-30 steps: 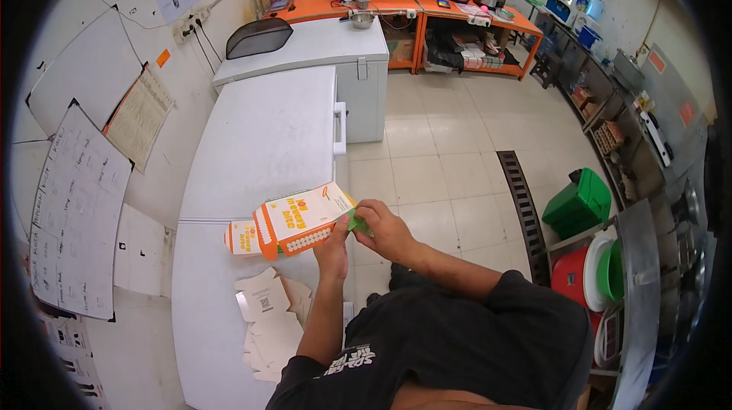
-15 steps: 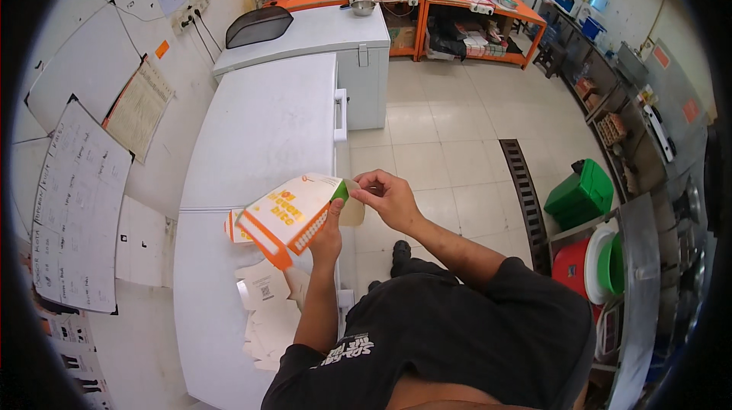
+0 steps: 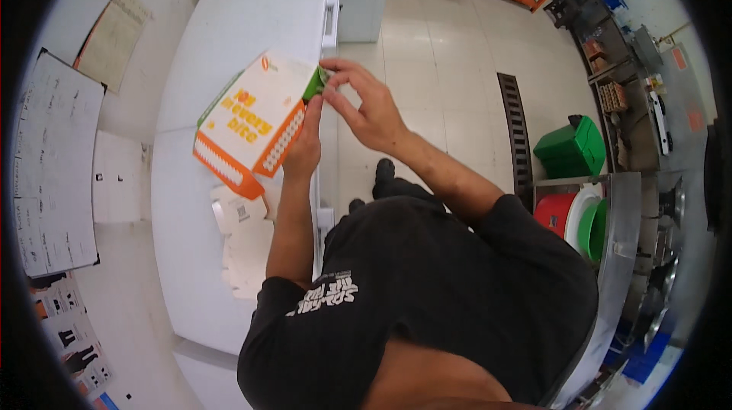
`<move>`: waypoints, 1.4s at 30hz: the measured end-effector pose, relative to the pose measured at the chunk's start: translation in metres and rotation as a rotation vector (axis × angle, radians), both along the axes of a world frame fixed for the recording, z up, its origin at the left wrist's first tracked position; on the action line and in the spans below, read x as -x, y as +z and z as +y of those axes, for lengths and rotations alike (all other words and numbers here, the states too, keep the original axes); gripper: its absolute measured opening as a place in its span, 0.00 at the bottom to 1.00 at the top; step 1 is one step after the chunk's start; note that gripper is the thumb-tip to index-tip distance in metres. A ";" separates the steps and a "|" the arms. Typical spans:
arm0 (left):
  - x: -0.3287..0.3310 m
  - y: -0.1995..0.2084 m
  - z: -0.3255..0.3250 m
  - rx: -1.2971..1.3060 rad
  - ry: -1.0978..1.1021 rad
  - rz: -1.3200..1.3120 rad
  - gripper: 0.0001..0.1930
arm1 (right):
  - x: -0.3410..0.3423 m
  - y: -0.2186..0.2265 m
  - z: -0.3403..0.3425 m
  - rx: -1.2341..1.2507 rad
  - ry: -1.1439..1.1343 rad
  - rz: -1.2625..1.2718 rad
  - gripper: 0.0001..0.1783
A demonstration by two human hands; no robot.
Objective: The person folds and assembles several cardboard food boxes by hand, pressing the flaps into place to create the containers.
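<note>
A white, orange and green cardboard food box [image 3: 248, 116], partly folded, is held above the white chest freezer [image 3: 183, 257]. My left hand [image 3: 303, 143] grips the box along its right side, thumb pointing up near the green end. At that end the fingers of my right hand [image 3: 364, 104] pinch a green flap [image 3: 313, 84]. The underside of the box and the left fingers behind it are hidden. Below the box, flat unfolded cardboard blanks [image 3: 248, 246] lie on the freezer lid, brown-white side up.
Beyond stands a second chest freezer [image 3: 364, 6]. A floor drain grate [image 3: 515, 136] crosses the tiles at right, beside a green bin [image 3: 572, 145]. Farther right are a metal counter [image 3: 621, 235] and a red container [image 3: 554, 210]. A whiteboard [image 3: 61, 174] hangs on the left wall.
The view has tipped downward. The box has turned to show its printed face more broadly, and its green end flap is bent inward between my right fingers.
</note>
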State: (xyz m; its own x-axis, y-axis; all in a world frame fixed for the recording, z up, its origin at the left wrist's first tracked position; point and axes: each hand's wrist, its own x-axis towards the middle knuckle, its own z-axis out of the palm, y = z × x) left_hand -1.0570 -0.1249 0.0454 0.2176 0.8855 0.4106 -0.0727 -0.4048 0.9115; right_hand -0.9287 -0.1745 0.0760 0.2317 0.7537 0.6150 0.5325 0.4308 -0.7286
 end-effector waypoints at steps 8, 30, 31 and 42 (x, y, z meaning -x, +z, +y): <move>-0.001 0.003 0.006 -0.019 -0.046 -0.077 0.13 | 0.001 0.012 0.005 -0.033 -0.025 -0.122 0.08; 0.055 -0.062 -0.001 0.059 -0.250 0.150 0.17 | 0.001 0.009 -0.007 0.339 0.422 0.582 0.05; 0.055 -0.062 -0.001 0.064 -0.254 0.147 0.17 | 0.000 0.005 -0.007 0.340 0.423 0.583 0.05; 0.051 -0.054 0.007 0.106 -0.291 0.069 0.17 | 0.003 -0.006 -0.023 0.241 0.227 0.362 0.08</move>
State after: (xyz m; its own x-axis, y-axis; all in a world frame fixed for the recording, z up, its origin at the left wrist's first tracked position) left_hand -1.1079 -0.1177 -0.0086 0.4925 0.8189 0.2945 -0.1085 -0.2780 0.9544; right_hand -0.9317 -0.1973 0.0702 0.2115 0.9210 0.3272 0.1385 0.3032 -0.9428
